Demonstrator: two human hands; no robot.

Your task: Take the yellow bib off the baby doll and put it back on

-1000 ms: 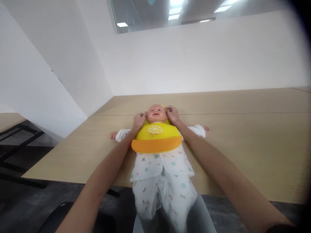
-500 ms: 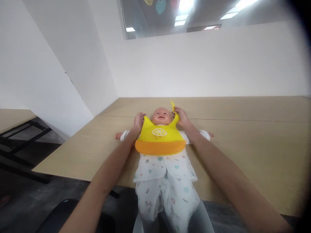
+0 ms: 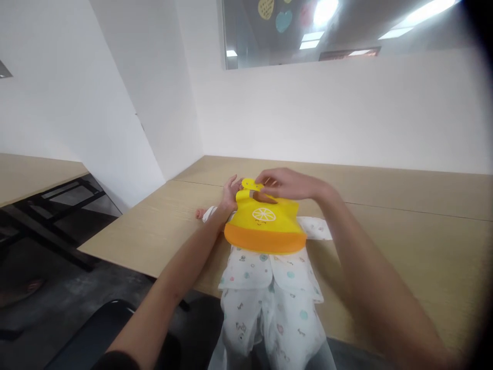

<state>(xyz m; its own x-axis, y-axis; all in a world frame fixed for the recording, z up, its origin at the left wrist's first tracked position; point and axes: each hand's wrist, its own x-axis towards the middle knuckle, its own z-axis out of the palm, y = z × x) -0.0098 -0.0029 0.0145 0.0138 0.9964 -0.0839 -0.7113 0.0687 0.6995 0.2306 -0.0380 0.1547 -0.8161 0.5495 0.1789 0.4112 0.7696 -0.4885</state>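
A baby doll in white printed clothes (image 3: 269, 303) lies on its back on the wooden table, legs toward me. Over its chest is a yellow bib (image 3: 265, 216) with a citrus-slice print and an orange pocket along the bottom. At the bib's left neck end, my left hand (image 3: 230, 194) grips the edge, some fingers stretched out. My right hand (image 3: 287, 183) reaches across above the doll's head, its fingertips closed on the bib's strap, which is bent over to the left side. The right hand and the strap hide most of the doll's face.
The wooden table (image 3: 404, 246) runs back to a white wall (image 3: 327, 113) with a window (image 3: 346, 31) above. A second table (image 3: 38, 174) is at the left, and a black chair (image 3: 94, 334) stands at the lower left. Part of a person's foot (image 3: 33, 288) shows on the floor.
My right hand has moved left from the doll's right-hand side across its head, bringing the strap to the bib's left end. The left hand stays there. The view has shifted slightly left.
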